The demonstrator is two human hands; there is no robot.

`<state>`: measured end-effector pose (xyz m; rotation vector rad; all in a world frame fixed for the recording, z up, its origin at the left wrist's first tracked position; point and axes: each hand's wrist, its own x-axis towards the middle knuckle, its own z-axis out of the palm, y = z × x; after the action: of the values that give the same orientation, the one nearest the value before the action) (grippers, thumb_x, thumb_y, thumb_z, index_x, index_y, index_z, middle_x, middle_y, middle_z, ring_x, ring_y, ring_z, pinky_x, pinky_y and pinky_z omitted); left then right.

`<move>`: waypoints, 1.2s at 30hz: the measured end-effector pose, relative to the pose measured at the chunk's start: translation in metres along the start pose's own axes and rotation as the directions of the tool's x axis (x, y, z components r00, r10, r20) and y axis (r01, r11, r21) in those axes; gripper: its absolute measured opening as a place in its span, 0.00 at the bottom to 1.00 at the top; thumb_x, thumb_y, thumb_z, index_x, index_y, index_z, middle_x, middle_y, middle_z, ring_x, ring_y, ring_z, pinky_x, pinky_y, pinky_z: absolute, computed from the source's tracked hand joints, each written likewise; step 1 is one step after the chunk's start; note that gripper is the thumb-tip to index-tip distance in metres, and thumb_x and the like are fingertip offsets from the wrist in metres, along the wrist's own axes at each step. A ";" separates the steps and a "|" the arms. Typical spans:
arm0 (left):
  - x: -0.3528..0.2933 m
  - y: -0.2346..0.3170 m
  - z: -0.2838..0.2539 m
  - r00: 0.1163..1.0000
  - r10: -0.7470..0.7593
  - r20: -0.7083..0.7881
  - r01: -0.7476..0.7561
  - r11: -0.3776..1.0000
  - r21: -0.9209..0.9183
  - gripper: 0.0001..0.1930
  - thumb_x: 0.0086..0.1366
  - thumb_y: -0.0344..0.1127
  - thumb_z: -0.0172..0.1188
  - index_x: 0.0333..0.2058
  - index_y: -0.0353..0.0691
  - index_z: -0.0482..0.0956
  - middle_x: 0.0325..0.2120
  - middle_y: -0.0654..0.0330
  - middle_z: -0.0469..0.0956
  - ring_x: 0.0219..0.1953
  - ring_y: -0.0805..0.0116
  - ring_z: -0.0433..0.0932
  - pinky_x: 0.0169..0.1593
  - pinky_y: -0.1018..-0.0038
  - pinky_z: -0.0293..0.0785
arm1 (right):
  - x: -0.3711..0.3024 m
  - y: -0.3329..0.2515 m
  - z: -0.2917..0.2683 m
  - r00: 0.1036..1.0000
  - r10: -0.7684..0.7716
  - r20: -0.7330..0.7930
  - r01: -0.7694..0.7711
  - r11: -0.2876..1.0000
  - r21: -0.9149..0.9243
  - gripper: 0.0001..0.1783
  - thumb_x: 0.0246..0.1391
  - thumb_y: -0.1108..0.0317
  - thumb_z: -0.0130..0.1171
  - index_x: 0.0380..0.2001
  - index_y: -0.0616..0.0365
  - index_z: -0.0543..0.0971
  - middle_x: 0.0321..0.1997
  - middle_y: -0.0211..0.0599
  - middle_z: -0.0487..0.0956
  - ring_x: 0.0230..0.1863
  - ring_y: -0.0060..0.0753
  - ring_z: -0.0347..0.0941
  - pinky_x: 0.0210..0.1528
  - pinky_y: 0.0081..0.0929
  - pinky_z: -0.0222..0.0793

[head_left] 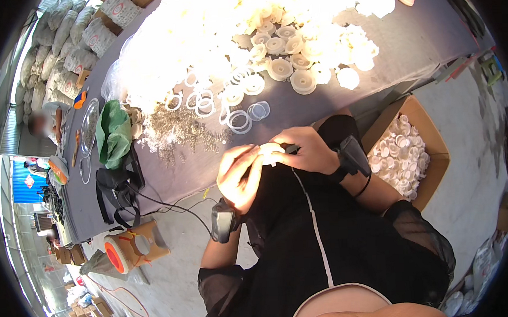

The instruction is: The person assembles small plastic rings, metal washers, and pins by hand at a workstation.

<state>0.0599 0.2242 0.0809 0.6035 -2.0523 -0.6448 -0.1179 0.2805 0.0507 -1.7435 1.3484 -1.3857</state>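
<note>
Close to my body, just off the table's near edge, both hands meet at a small white plastic part (272, 153). The fingers of my left hand (238, 179) pinch it from the left. My right hand (307, 150) is closed on its other side; its fingertips partly cover the part, and strong light washes out its detail. Beyond the hands lie white plastic rings (239, 122) and thin translucent discs (258, 110). Farther back are round white plastic caps (280, 69), many lost in glare. Left of the rings spreads a heap of tiny pieces (179, 130).
A cardboard box (443, 170) of white parts stands at my right. Left on the table are a green bag (112, 133) and a black pouch (118, 190) with a cable. An orange-rimmed bucket (136, 247) stands on the floor. Another person (54, 127) is at the far left.
</note>
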 end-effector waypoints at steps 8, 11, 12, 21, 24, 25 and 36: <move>0.006 -0.021 0.023 0.975 -0.217 0.044 0.219 0.975 -0.043 0.09 0.52 0.23 0.61 0.34 0.35 0.79 0.26 0.60 0.77 0.27 0.72 0.72 0.35 0.77 0.69 | -0.002 0.022 0.005 0.967 0.021 -0.256 -0.065 0.984 -0.164 0.10 0.50 0.68 0.55 0.36 0.57 0.78 0.23 0.43 0.76 0.22 0.39 0.74 0.25 0.26 0.68; 0.019 -0.030 0.031 0.978 -0.113 0.174 0.124 0.991 -0.054 0.11 0.53 0.25 0.61 0.36 0.32 0.77 0.30 0.54 0.76 0.25 0.68 0.74 0.33 0.77 0.70 | 0.002 0.039 -0.019 0.908 0.255 -0.332 -0.282 0.959 -0.033 0.10 0.52 0.67 0.54 0.36 0.59 0.78 0.21 0.40 0.76 0.20 0.31 0.74 0.24 0.24 0.68; 0.025 -0.032 0.030 0.966 -0.163 0.200 0.174 0.984 -0.041 0.09 0.53 0.25 0.61 0.35 0.31 0.77 0.30 0.54 0.76 0.27 0.68 0.74 0.34 0.77 0.70 | 0.003 0.048 -0.031 0.844 0.387 -0.372 -0.392 0.918 0.065 0.10 0.53 0.67 0.54 0.36 0.60 0.78 0.20 0.38 0.76 0.19 0.26 0.73 0.23 0.23 0.67; 0.074 -0.113 0.019 0.979 -0.200 0.046 0.186 0.958 0.217 0.09 0.55 0.24 0.56 0.36 0.36 0.78 0.34 0.55 0.76 0.34 0.66 0.76 0.38 0.74 0.72 | 0.018 0.086 -0.119 0.667 0.345 -0.660 -0.179 0.935 0.307 0.24 0.56 0.69 0.51 0.55 0.67 0.64 0.25 0.32 0.79 0.21 0.14 0.67 0.23 0.10 0.63; 0.090 -0.161 0.007 0.981 -0.193 -0.009 0.179 0.889 0.421 0.10 0.56 0.24 0.54 0.37 0.34 0.78 0.36 0.51 0.76 0.37 0.61 0.76 0.41 0.71 0.72 | 0.012 0.090 -0.105 0.680 0.292 -0.673 -0.125 0.950 0.287 0.22 0.56 0.71 0.51 0.54 0.65 0.66 0.26 0.30 0.78 0.22 0.13 0.66 0.26 0.10 0.63; 0.098 -0.169 0.005 0.965 -0.263 -0.013 0.246 0.881 0.403 0.10 0.56 0.25 0.54 0.38 0.34 0.78 0.36 0.51 0.76 0.37 0.60 0.76 0.41 0.71 0.72 | 0.010 0.096 -0.100 0.696 0.264 -0.668 -0.105 0.957 0.269 0.21 0.56 0.72 0.51 0.53 0.64 0.67 0.27 0.29 0.78 0.22 0.12 0.66 0.27 0.10 0.63; 0.124 -0.194 0.018 0.995 -0.096 -0.005 0.084 0.842 0.533 0.06 0.54 0.31 0.58 0.32 0.38 0.79 0.28 0.53 0.76 0.32 0.57 0.76 0.36 0.68 0.72 | 0.014 0.116 -0.096 0.669 0.122 -0.733 0.097 0.964 0.249 0.11 0.56 0.77 0.50 0.43 0.65 0.73 0.38 0.34 0.76 0.40 0.23 0.72 0.46 0.20 0.67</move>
<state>0.0158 0.0052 0.0224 1.0199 -2.2403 -0.1133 -0.2504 0.2423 -0.0112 -0.9762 1.4397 -2.3024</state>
